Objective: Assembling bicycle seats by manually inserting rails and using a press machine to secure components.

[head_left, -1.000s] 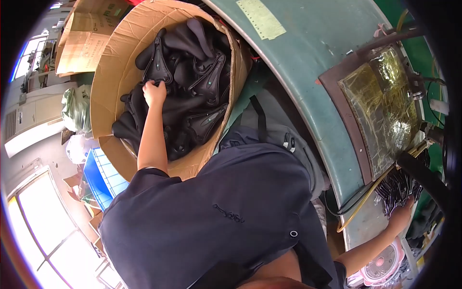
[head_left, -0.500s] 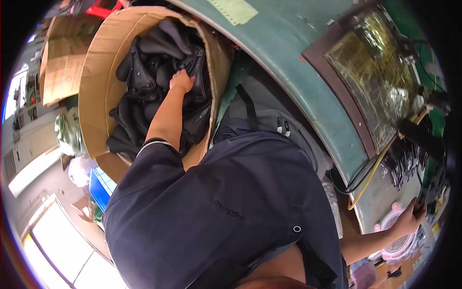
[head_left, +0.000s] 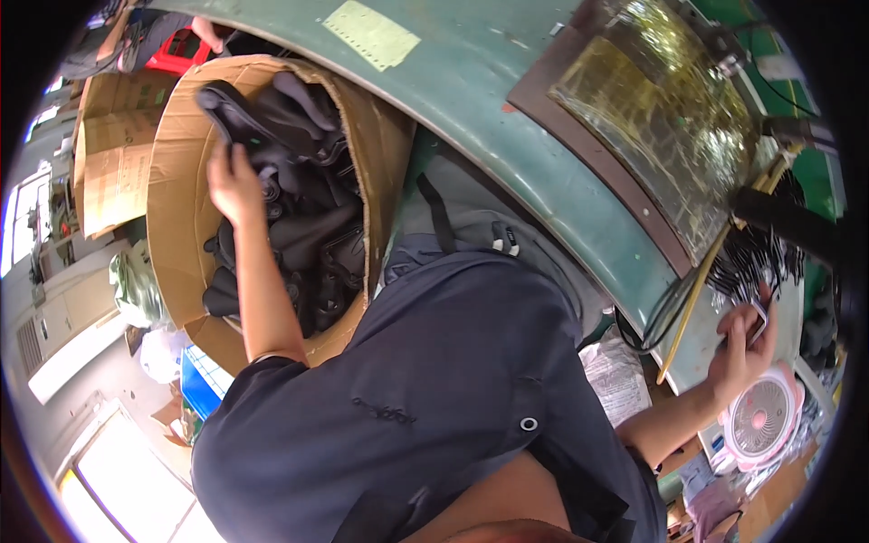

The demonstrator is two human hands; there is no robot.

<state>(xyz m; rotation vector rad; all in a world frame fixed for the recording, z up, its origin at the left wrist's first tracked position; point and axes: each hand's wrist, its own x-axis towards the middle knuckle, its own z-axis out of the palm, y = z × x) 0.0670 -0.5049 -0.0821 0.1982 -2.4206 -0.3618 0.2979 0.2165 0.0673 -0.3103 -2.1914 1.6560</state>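
Over one cardboard box (head_left: 178,199), the left hand (head_left: 237,192) pinches one black saddle-shaped piece (head_left: 262,124). Right of the box, the right hand (head_left: 740,351) grips one small metallic piece (head_left: 761,319).

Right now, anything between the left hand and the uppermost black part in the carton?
Nothing visible. The left hand is right at the uppermost black part, reaching in through the open top of the carton. The carton's wall surrounds the pile but doesn't come between them.

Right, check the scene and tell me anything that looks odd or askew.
The yellowish film on the brown board looks wrinkled, its surface creased and uneven. The black pieces lie jumbled at varied angles in the cardboard box. I see no spill.
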